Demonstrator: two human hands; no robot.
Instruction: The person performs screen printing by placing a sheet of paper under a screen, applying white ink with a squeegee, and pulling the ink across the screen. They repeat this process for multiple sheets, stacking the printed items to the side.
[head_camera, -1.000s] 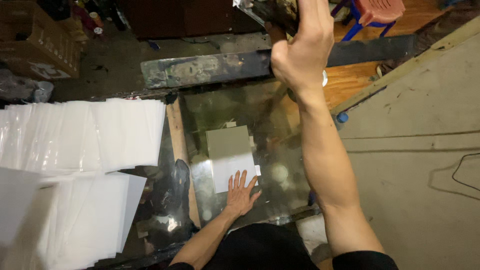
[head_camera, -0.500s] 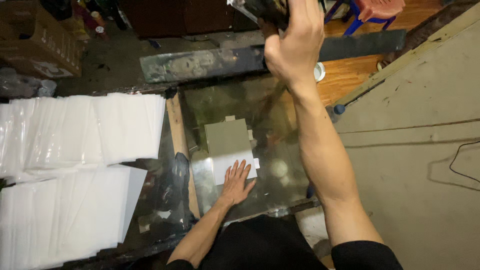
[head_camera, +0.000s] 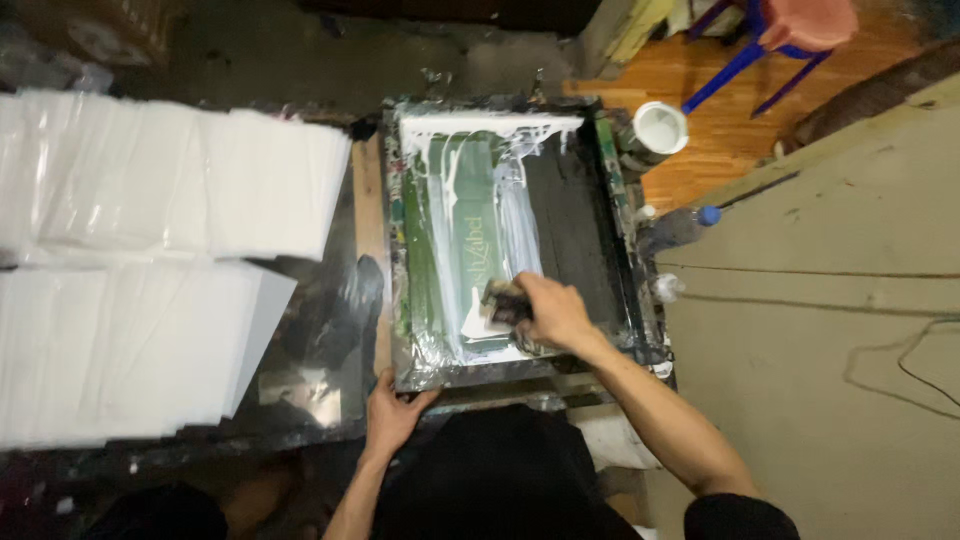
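While your right hand (head_camera: 552, 308) drags the squeegee (head_camera: 505, 303) toward you, fingers clamped round its handle, the screen frame (head_camera: 612, 215) lies flat on the bench and your left hand (head_camera: 392, 408) grips its near left corner, fingers curled over the edge.

Risks, as judged from this position:
- Frame creep. Only one corner is pinned; a hard pull on the squeegee could slide the frame and smear the print below.
- Uneven coat. White ink (head_camera: 482, 128) is pooled thick along the far edge and streaked thin across the green stencil panel (head_camera: 470, 235); a tilted blade would likely leave bare strips.
- Ink on the stock. Your squeegee hand is close to wet ink; touching the white sheets afterwards would mark them.
- Spill. An open white ink tub (head_camera: 660, 128) stands just beside the frame's far right corner, near enough for an elbow or the frame to knock.

Count:
- Screen frame: one.
- Squeegee: one.
- Ink tub: one.
- Stacks of white sheets: two fanned groups, the far stack (head_camera: 170, 175) and the near stack (head_camera: 130, 350), both left of the frame; single sheets too many and too blurred to count.
- Plastic bottle (head_camera: 680, 228), blue cap: one, right of the frame.
- Blue-legged stool (head_camera: 795, 25): one, partly in view.
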